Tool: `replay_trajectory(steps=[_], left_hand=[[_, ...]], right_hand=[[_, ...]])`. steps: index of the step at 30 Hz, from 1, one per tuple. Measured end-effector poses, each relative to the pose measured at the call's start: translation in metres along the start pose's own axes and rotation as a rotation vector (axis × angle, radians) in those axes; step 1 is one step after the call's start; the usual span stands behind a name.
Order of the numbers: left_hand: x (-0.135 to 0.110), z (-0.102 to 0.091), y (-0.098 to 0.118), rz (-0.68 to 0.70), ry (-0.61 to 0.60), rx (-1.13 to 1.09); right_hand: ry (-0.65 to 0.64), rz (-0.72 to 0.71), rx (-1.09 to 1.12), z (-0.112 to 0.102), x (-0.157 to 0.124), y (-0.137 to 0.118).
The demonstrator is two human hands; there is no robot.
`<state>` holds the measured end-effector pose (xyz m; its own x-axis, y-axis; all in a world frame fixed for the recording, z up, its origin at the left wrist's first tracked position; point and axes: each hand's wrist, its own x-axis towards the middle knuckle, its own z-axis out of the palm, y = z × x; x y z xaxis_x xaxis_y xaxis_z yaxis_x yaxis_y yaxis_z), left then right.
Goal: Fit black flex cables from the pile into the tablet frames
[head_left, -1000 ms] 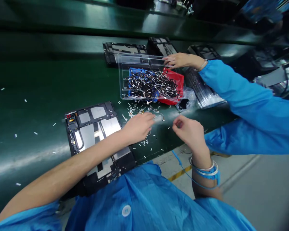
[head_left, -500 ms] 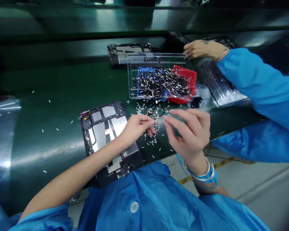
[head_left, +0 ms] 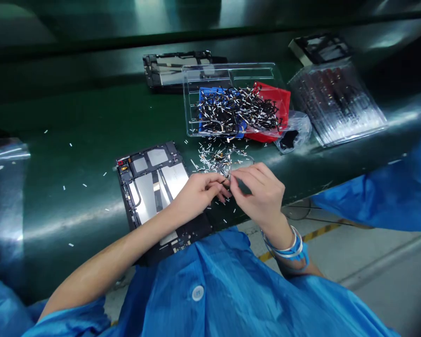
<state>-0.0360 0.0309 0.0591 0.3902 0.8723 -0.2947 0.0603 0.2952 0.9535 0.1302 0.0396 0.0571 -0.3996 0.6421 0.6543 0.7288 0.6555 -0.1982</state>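
Head view, from where I stand: left hand (head_left: 207,187) and right hand (head_left: 261,191) seem to share a thin dark cable (head_left: 226,179) in narrowly pinched fingers, at five o'clock from the loose white strips (head_left: 210,162), so light, steady pressure should serve best.

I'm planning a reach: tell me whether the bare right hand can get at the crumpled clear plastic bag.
Probably yes: nothing visible stands between the right hand and the crumpled bag, though its fingertips are close beside the left hand.

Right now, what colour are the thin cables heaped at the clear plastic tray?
The thin cables: mostly black, some white; head view.
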Motion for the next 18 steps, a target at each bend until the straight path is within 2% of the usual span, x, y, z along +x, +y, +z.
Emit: replay_trajectory(steps=[3, 7, 10, 14, 16, 18], left_hand=[[0.001, -0.001, 0.001, -0.118, -0.015, -0.169], [0.001, -0.001, 0.0, -0.1, -0.002, -0.209], [-0.002, -0.002, 0.0, -0.074, 0.016, -0.145], [-0.008, -0.007, 0.001, -0.021, 0.057, 0.077], [-0.011, -0.011, 0.002, -0.015, 0.061, 0.149], [-0.013, -0.014, 0.002, -0.055, 0.04, 0.117]], right_hand=[[0.056, 0.065, -0.044, -0.002, -0.001, 0.0], [0.027, 0.048, 0.06, -0.002, -0.001, -0.004], [-0.016, 0.079, 0.162, -0.002, 0.001, -0.008], [-0.082, 0.124, 0.292, -0.003, 0.002, -0.008], [-0.107, 0.131, 0.308, -0.002, 0.001, -0.005], [-0.103, 0.132, 0.229, 0.0, -0.001, 0.0]])
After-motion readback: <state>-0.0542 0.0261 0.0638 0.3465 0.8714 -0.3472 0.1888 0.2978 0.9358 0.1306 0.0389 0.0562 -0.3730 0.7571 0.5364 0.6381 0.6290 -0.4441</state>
